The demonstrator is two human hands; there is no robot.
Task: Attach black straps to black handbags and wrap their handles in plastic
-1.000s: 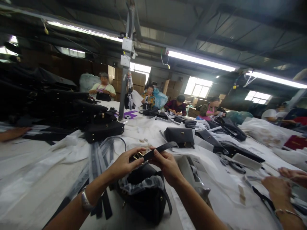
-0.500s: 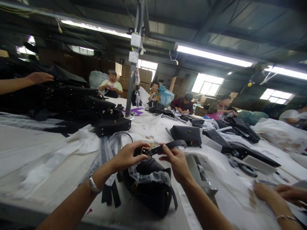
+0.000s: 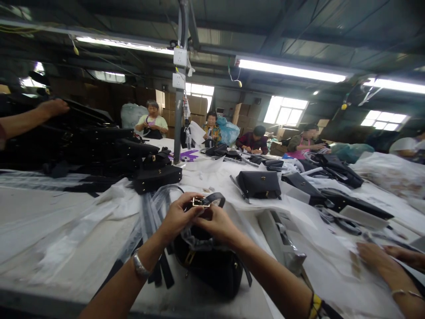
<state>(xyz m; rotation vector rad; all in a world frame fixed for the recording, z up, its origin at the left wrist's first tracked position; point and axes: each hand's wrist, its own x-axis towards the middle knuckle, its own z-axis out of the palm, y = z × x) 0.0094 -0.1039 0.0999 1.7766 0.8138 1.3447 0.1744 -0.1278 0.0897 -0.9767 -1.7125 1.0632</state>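
Note:
A black handbag point(image 3: 212, 270) stands on the table in front of me, with clear plastic wrap around its handle. Above it, my left hand point(image 3: 179, 217) is closed on a black strap's gold buckle point(image 3: 201, 202). My right hand point(image 3: 217, 223) is closed on the same strap point(image 3: 216, 198) right beside the buckle, and the strap curls up in a loop behind my fingers. The fingertips of both hands nearly meet, so part of the strap is hidden.
Black bags are piled at the left point(image 3: 99, 141), where another person's hand point(image 3: 55, 107) reaches in. Wrapped straps point(image 3: 151, 217) lie left of my bag. A grey tape dispenser point(image 3: 282, 243) stands to the right. A co-worker's hands point(image 3: 375, 257) work at far right. A metal post point(image 3: 179, 119) rises ahead.
My right hand has moved left to the buckle, and the strap, stretched out to the right before, now bends into a loop. The co-worker's hand at the left shifted slightly on the pile.

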